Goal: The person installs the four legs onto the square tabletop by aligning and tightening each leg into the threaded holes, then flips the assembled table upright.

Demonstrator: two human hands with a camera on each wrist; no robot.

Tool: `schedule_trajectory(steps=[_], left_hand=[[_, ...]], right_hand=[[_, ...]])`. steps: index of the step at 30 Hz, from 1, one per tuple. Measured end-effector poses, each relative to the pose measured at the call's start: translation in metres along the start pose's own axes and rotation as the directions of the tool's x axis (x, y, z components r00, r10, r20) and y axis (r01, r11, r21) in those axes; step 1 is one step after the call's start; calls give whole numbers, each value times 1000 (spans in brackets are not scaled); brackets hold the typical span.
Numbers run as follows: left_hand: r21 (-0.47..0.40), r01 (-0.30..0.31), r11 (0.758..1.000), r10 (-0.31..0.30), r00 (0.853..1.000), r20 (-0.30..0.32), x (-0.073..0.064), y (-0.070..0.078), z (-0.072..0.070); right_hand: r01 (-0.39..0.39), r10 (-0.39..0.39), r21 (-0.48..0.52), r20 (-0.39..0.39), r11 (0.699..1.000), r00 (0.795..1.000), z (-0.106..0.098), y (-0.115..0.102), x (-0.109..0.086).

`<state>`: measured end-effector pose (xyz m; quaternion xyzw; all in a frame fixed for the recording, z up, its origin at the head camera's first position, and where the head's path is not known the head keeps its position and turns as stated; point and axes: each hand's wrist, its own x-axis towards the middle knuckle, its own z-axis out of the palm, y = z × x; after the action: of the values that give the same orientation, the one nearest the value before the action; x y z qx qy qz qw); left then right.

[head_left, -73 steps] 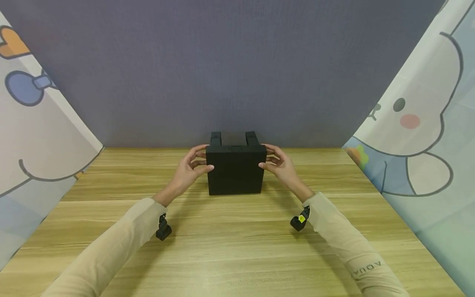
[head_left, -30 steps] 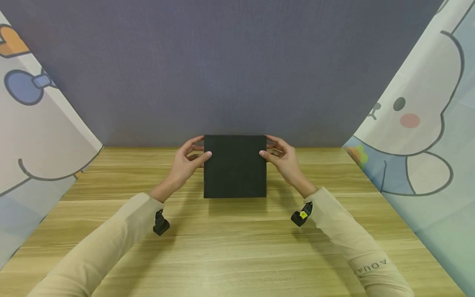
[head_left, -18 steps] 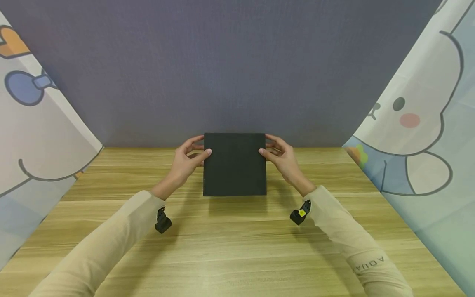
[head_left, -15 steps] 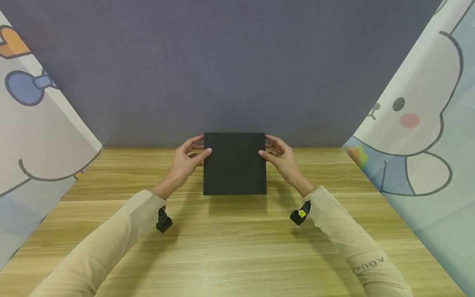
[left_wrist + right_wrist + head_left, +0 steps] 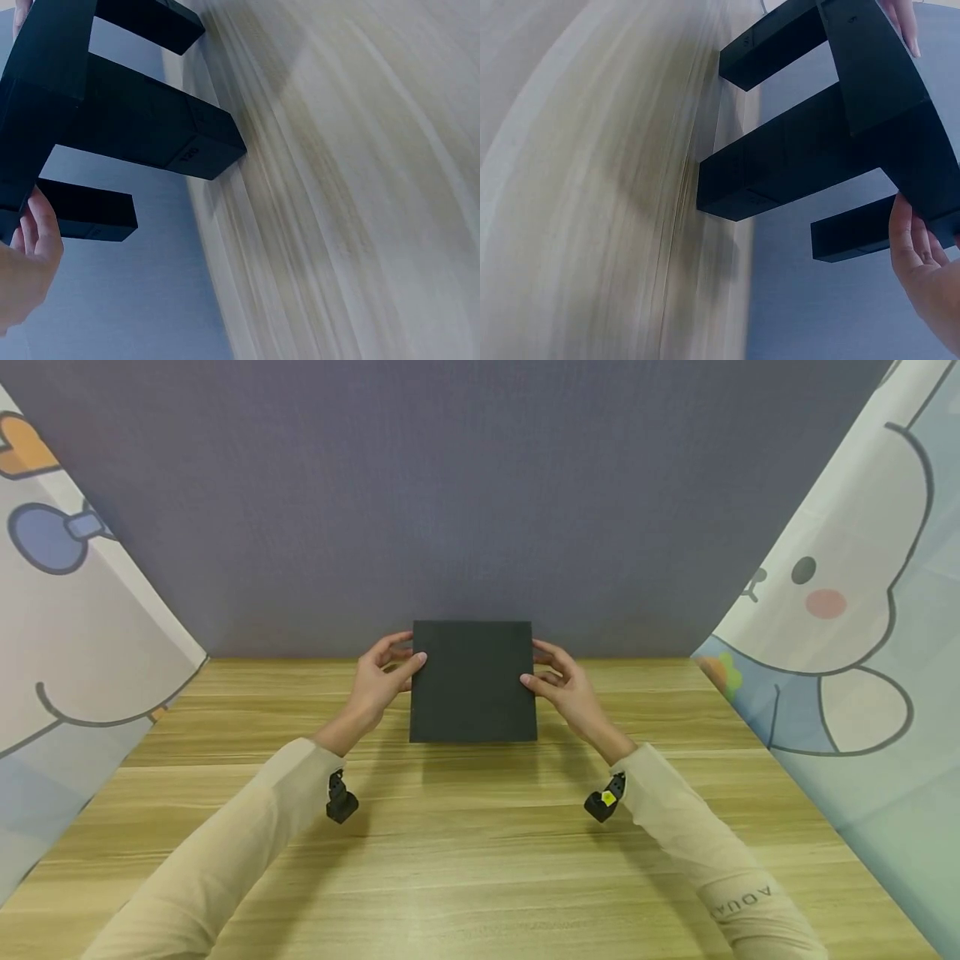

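Observation:
A small black stool (image 5: 474, 685) with a flat square top stands near the back of the table, its top facing up toward the head camera. My left hand (image 5: 378, 681) grips its left edge, thumb on top and fingers curled at the side. On the opposite edge, my right hand (image 5: 566, 693) holds it the same way. Thick square legs, hidden from above, show in both wrist views. In the left one, the nearest leg (image 5: 161, 124) ends close over the wood; in the right one, the nearest leg (image 5: 772, 165) does likewise.
The wood-grain table (image 5: 480, 860) runs back to a grey upright panel (image 5: 465, 502). Cartoon-printed sheets hang on the left (image 5: 82, 627) and right (image 5: 847, 643). Each wrist carries a small black camera, one on the left (image 5: 342, 802) and one on the right (image 5: 602, 802).
The stool, earlier tipped with its legs toward the back panel, has turned so its top faces up and its legs point down. Since then it has shifted slightly farther back, both hands still holding it.

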<state>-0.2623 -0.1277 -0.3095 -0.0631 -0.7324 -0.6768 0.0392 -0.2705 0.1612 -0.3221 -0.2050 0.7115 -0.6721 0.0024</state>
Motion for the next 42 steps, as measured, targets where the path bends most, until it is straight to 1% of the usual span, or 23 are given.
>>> schedule_trajectory(steps=[5, 9, 14, 20, 24, 27, 32, 36, 42], left_hand=[[-21, 16, 1000, -15, 999, 53, -3, -5, -4], [-12, 27, 1000, -26, 996, 91, -6, -9, -6], [-12, 28, 1000, -27, 993, 116, -8, -12, -6], [-14, 24, 1000, -22, 993, 113, -8, -13, -7], [-10, 29, 1000, -27, 994, 109, -7, -13, -7], [-16, 46, 999, -45, 994, 101, -6, -14, -7], [-8, 87, 996, -86, 992, 92, -4, -16, -7], [-10, 118, 993, -117, 988, 98, -3, -18, -7], [-17, 154, 988, -151, 983, 106, -1, -21, -8]], right_hand=[[11, -11, -4, -14, 1000, 1000, 0, 3, 4], [7, -7, -12, -27, 1000, 1000, 0, 4, 8], [-8, 8, 2, -32, 1000, 999, -1, 5, 12], [-39, 39, 1, -41, 999, 998, -1, 6, 16], [-67, 67, -10, -61, 998, 996, 0, 7, 18], [-92, 91, -8, -70, 996, 993, 0, 8, 19], [-139, 142, 52, -57, 989, 988, 1, 9, 19], [-178, 182, 84, -42, 980, 982, 1, 11, 18], [-210, 216, 115, -44, 971, 975, 3, 14, 18]])
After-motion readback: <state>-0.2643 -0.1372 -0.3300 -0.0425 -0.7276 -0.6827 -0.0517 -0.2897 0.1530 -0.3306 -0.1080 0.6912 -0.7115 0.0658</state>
